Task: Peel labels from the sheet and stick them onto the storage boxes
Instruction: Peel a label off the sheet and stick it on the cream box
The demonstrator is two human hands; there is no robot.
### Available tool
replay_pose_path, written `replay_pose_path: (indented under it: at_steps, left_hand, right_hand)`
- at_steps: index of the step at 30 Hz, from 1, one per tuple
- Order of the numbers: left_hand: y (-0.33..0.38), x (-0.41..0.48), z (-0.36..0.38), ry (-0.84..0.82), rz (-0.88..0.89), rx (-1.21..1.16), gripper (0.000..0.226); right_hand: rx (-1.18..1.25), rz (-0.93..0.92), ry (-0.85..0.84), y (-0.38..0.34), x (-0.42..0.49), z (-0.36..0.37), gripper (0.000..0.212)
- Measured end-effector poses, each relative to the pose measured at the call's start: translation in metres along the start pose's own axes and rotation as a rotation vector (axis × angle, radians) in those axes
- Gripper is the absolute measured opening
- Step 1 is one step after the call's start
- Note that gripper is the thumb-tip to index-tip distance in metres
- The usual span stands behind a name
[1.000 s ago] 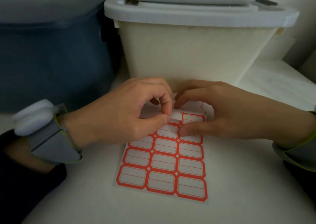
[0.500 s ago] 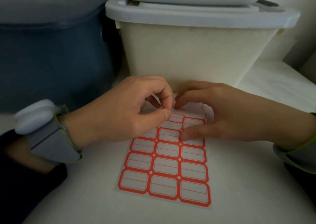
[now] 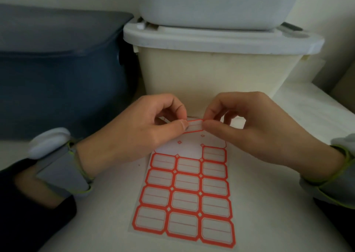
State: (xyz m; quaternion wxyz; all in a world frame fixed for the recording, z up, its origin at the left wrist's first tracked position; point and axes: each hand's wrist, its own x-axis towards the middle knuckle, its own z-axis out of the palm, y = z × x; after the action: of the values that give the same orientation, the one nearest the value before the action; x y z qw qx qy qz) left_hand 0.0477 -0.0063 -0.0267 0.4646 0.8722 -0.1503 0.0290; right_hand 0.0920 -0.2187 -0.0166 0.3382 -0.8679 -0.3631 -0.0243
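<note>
A single peeled label (image 3: 194,125) is held lifted above the far end of the label sheet (image 3: 184,198), stretched flat between both hands. Left hand (image 3: 134,134): grip closed, thumb and forefinger pinched on the label's left end. Right hand (image 3: 249,134): grip closed likewise, thumb and forefinger pinched on the label's right end. The remaining fingers of both hands are curled loosely, clear of the sheet.

The label is a small rounded rectangle, white with a red-orange border and thin ruled lines across its face. The sheet is seen lying flat on the pale, matte surface (image 3: 278,223), its long axis running near to far. Glossy backing is exposed at the far end, where labels are missing and only small red diamond offcuts are left. One label is seen at the right of the partly stripped row; four full rows of three lie nearer.

Beyond the hands, a cream storage box (image 3: 217,75) of smooth plastic is noted, with a thick white rounded lid. A pale grey tub (image 3: 215,4) is stacked on that lid. To the left a dark blue storage box (image 3: 57,82) is seen, with a grey-blue lid, its finish dull.

A grey wristband with yellow-green edging is worn on each wrist; a smooth white rounded device (image 3: 49,143) is mounted on the left one. Dark sleeves are visible at both near corners.
</note>
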Motion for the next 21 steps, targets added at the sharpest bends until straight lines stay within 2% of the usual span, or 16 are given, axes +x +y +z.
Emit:
replay_pose_path:
  at_steps: [9,17,21]
  left_hand:
    - [-0.002,0.001,-0.002,0.025,-0.016,-0.064,0.006]
    - [-0.001,-0.001,-0.004,0.175,0.074,-0.213,0.021]
    - [0.0,-0.004,-0.004,0.257,0.203,0.037,0.027]
  right_hand:
    - [0.137,0.059,0.02,-0.001,0.0,0.004,0.011]
    - [0.106,0.036,0.17,-0.001,0.001,-0.001,0.006]
    - [0.088,0.038,0.286,-0.001,0.002,-0.009,0.006]
